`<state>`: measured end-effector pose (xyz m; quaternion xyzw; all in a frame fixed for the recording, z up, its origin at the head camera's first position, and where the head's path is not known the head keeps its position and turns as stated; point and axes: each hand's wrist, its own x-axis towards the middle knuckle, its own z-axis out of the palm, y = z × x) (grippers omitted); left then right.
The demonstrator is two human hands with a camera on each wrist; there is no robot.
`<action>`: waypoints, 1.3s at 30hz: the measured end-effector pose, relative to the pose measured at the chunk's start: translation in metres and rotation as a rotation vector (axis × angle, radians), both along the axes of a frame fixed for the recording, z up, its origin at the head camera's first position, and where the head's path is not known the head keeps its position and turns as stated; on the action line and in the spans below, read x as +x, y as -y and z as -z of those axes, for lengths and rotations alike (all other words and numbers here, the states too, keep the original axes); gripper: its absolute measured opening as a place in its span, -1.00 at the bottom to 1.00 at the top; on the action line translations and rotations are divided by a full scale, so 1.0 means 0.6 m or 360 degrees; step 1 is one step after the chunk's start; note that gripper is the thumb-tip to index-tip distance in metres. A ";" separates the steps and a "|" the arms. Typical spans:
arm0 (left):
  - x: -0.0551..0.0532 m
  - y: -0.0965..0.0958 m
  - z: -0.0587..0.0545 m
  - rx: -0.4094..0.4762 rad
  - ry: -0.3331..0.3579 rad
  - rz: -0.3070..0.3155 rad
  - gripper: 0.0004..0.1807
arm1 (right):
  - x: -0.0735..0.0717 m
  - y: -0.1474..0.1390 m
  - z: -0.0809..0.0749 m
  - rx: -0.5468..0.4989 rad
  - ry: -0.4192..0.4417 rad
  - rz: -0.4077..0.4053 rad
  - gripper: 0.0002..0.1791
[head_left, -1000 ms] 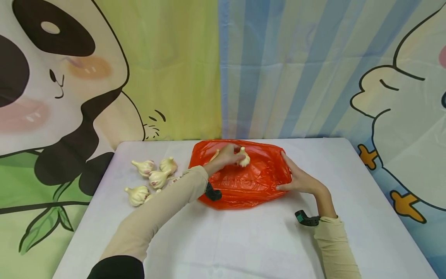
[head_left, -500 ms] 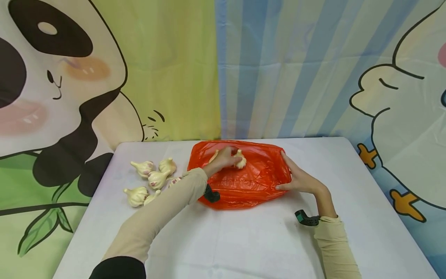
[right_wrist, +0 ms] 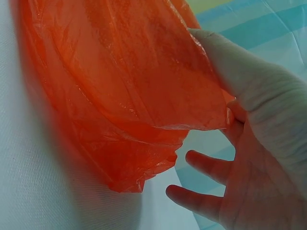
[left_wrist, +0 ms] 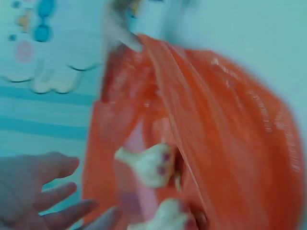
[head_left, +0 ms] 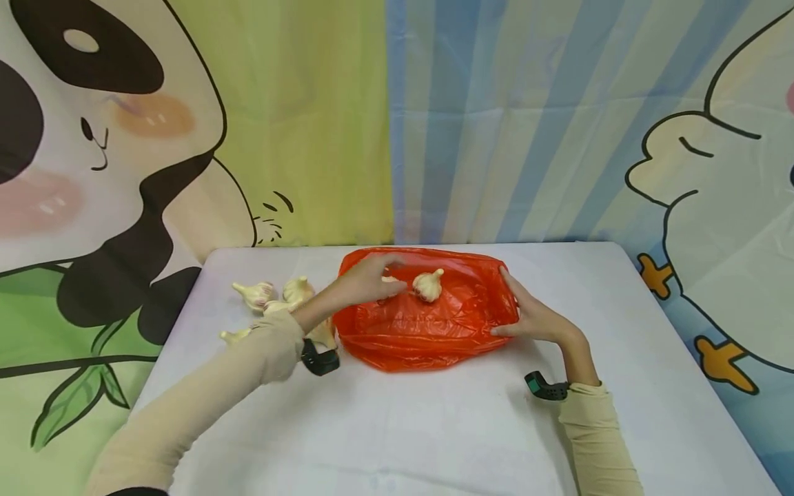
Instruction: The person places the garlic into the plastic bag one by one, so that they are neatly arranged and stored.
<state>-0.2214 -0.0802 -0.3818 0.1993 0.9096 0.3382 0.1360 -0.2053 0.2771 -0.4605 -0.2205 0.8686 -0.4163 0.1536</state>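
Note:
A red plastic bag (head_left: 446, 331) lies on the table with its mouth spread open. One garlic bulb (head_left: 428, 285) rests inside it, and a second bulb (left_wrist: 169, 214) in the bag is mostly hidden behind my left hand in the head view. Over the bag's left part is my left hand (head_left: 367, 281), holding nothing, its fingers extended and apart from the bulbs. At the bag's right end, my right hand (head_left: 535, 317) pinches the plastic rim; in the right wrist view its thumb (right_wrist: 218, 52) lies along the edge while two fingers stay off the bag.
Several more garlic bulbs (head_left: 256, 296) lie on the white table (head_left: 422, 434) to the left, partly covered by the left forearm. Behind the table hangs a patterned curtain (head_left: 335, 124). Each wrist wears a black band (head_left: 546, 387).
My left hand has let go of a garlic bulb, which now sits in the bag, and has drawn back leftward with its fingers extended. The right hand keeps its hold on the bag.

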 end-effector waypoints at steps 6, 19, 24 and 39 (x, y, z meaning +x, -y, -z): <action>0.085 0.158 -0.027 0.0261 -0.0135 -0.0291 -0.58 | 0.001 0.002 -0.005 -0.0005 -0.0001 -0.0001 0.34; 0.225 0.392 0.123 0.0306 -0.0085 -0.1544 -0.28 | 0.005 -0.005 -0.006 0.0009 -0.0010 0.0014 0.33; 0.228 0.393 0.156 0.0207 0.0081 -0.1432 -0.21 | 0.001 -0.004 -0.004 -0.0009 -0.0012 -0.0002 0.32; 0.224 0.378 0.174 0.0632 0.0002 -0.1347 -0.37 | 0.002 -0.005 -0.009 -0.0014 -0.0009 0.0013 0.29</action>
